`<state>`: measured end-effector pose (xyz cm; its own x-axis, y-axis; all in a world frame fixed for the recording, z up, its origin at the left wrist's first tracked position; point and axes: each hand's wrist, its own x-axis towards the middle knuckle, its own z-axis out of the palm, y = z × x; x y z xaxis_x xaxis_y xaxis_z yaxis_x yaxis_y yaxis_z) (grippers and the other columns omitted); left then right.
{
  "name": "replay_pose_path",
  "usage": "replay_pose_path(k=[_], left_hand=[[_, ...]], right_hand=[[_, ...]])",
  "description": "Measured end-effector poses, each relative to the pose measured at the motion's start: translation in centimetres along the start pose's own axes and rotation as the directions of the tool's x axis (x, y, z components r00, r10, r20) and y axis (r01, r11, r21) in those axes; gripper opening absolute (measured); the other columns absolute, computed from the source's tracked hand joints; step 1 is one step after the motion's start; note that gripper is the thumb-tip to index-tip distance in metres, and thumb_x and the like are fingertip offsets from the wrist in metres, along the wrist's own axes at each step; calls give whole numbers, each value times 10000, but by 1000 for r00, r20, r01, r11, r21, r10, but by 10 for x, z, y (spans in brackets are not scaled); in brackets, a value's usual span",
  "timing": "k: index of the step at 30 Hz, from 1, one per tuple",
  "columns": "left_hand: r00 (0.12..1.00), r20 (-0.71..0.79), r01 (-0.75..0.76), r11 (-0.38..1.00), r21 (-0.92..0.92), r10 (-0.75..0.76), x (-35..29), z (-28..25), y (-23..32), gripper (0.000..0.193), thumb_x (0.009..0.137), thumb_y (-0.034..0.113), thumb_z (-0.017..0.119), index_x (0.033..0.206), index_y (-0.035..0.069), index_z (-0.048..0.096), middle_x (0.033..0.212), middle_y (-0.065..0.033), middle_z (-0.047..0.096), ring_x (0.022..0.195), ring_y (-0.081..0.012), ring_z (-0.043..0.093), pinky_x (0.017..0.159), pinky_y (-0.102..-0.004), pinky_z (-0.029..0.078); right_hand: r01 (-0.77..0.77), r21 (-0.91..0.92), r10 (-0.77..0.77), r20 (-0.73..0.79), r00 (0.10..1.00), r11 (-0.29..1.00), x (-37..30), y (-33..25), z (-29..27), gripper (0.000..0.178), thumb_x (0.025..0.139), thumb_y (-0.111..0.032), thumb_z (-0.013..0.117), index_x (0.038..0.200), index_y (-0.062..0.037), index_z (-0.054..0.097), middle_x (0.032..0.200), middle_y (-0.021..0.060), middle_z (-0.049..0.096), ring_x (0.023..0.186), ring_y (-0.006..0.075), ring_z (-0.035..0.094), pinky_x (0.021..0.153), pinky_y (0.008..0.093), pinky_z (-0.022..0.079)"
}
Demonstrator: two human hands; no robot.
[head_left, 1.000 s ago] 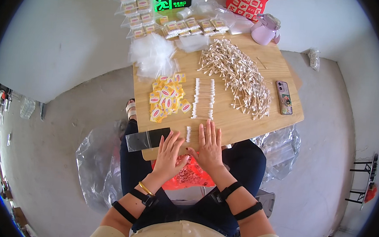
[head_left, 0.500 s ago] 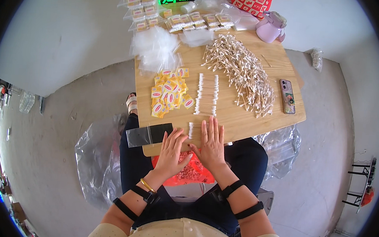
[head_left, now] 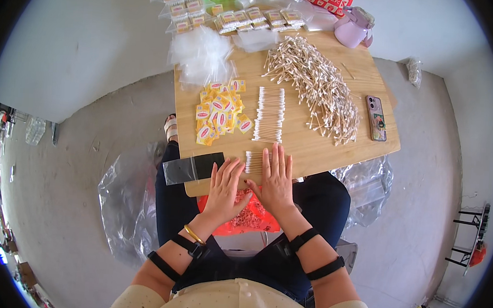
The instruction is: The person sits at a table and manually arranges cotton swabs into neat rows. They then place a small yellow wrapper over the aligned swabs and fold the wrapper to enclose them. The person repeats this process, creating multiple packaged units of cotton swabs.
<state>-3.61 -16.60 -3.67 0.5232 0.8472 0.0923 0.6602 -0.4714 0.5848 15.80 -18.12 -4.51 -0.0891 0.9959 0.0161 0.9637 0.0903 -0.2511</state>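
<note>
At the table's near edge, my right hand [head_left: 275, 187] lies flat, fingers stretched, partly covering a short row of cotton swabs [head_left: 254, 162]. My left hand [head_left: 225, 188] rests to the left of it, fingers extended and holding nothing, beside a clear plastic bag with a black panel [head_left: 192, 168]. Beyond the short row, a longer, evenly laid row of cotton swabs [head_left: 269, 115] runs away from me. Left of that lies a heap of small yellow-and-white cards [head_left: 219, 114]. A large loose pile of cotton swabs [head_left: 317, 88] spreads to the right.
On the wooden table [head_left: 314, 161] are a phone [head_left: 376, 118] at right, a lilac jug [head_left: 354, 28] at the far right, clear bags [head_left: 203, 55] and packed swab bundles [head_left: 258, 19] at the back. A red bag [head_left: 242, 216] holding small bits hangs below the near edge.
The table and everything on it appear slightly higher in the picture, as the view has shifted. Both hands keep nearly the same pose, the right one still over the short row.
</note>
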Motion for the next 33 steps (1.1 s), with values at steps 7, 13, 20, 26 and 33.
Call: replay_pose_path(k=[7,13,20,26,33], left_hand=[[1000,5,2,998,61,-2,1,3,2,821,947,387,726,1607,45,378,1651,-162,342,1570,-410,272,1295,-643,130],[1000,4,25,999,39,-25,3,2,4,848,932,384,737,1616,48,366,1657,-172,330,1572,-415,266,1293,-649,127],[1000,14,13,997,74,-14,5,5,1,905,893,371,739,1640,54,336,1678,-178,304,1575,-424,254,1290,-659,114],[1000,17,18,998,60,-20,8,5,2,914,875,373,735,1638,60,340,1679,-177,305,1578,-432,245,1289,-666,102],[999,18,28,998,56,-29,8,5,1,927,867,384,741,1635,57,336,1678,-170,308,1579,-426,246,1289,-664,102]], right_hand=[[-19,2,19,9,1000,1000,0,0,1,1019,984,-615,604,1674,22,209,1747,289,134,1641,420,100,1314,588,105],[-4,22,5,-9,1000,1000,0,0,1,1022,980,-584,634,1665,42,206,1738,311,134,1633,446,111,1306,602,118],[-4,27,4,-7,1000,1000,0,0,0,1019,980,-575,638,1664,46,208,1736,314,137,1631,451,115,1306,601,115],[-4,36,4,-10,1000,999,0,1,0,1021,976,-571,643,1662,51,212,1735,316,141,1630,456,114,1307,600,107],[-3,33,3,-11,1000,999,0,0,0,1019,973,-571,644,1659,53,222,1734,318,143,1631,455,114,1308,599,105]])
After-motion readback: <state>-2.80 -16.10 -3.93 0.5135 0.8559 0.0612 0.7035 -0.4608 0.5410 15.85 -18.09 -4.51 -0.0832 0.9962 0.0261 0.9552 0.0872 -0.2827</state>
